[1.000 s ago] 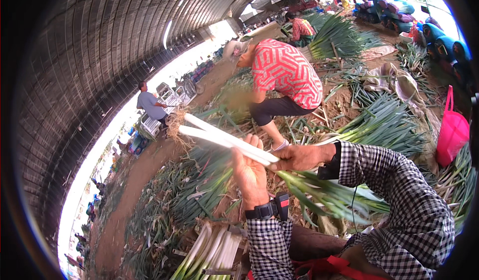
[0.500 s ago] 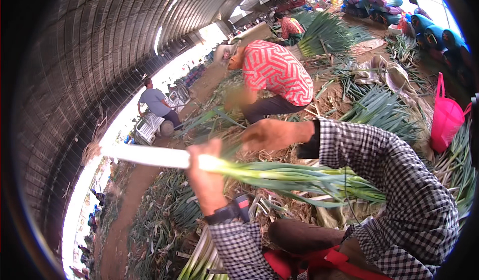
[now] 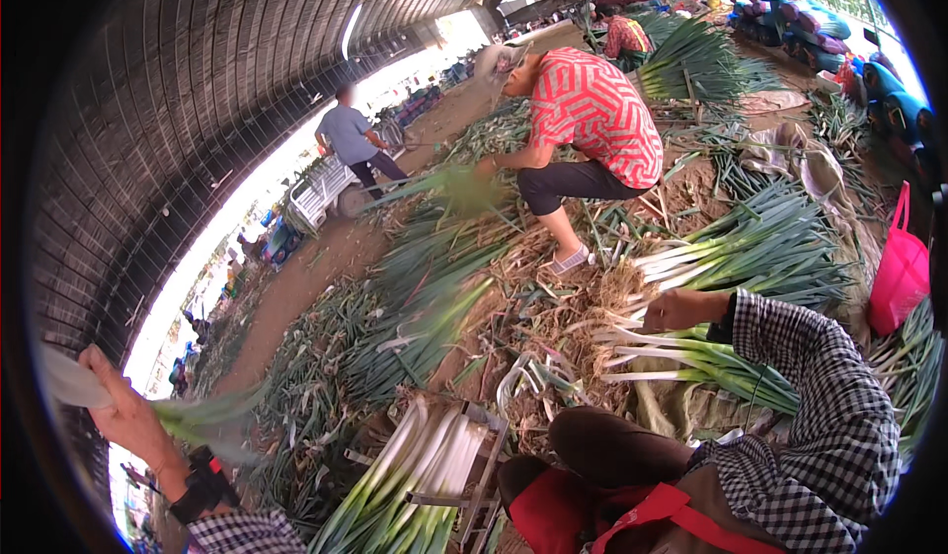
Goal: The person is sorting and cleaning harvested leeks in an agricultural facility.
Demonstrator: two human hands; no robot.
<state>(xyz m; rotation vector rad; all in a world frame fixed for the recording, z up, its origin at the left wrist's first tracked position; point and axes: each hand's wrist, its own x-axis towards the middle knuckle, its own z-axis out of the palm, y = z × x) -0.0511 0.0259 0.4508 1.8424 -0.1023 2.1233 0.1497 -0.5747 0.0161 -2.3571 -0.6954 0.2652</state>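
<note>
At the far left, my left hand [image 3: 123, 411] is closed around a long green onion [image 3: 74, 380]. Its white shank sticks out to the left, and its leaves blur away to the right. My right hand [image 3: 683, 310] is curled at the right, over a pile of unpeeled green onions [image 3: 750, 253] with earthy roots. Whatever those fingers may hold is hidden. Between my arms, clean white-stemmed green onions [image 3: 420, 465] lie side by side in a low metal rack [image 3: 484, 470], close to my knees.
A co-worker in a red patterned shirt [image 3: 597, 110] bends over just ahead, with blurred leaves at the hands. Another person [image 3: 348, 131] stands by a white cart [image 3: 321, 194]. Trimmed leaves [image 3: 346, 371] litter the ground. A pink bag [image 3: 899, 273] sits at the right.
My left hand has carried the green onion from the middle to the far left and down. My right hand has moved away from it, right and down to the unpeeled pile.
</note>
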